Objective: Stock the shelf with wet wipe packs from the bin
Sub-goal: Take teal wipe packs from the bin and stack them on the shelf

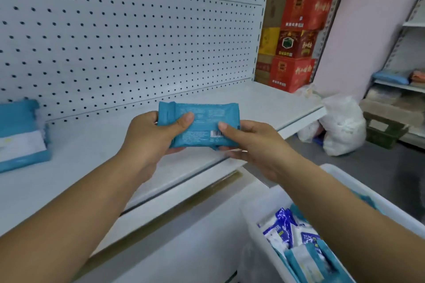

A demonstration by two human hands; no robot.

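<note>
Hands, left (pixel 158 138) and right (pixel 250 145), pinch one pack (pixel 204 125) above the shelf (pixel 264 103); a slack grip could drop it.

White pegboard (pixel 138 37) backing; red cartons (pixel 292 73) stacked; grey floor (pixel 391 167).

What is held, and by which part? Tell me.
A teal wet wipe pack: left hand grips its left end, right hand pinches its right end.
</note>
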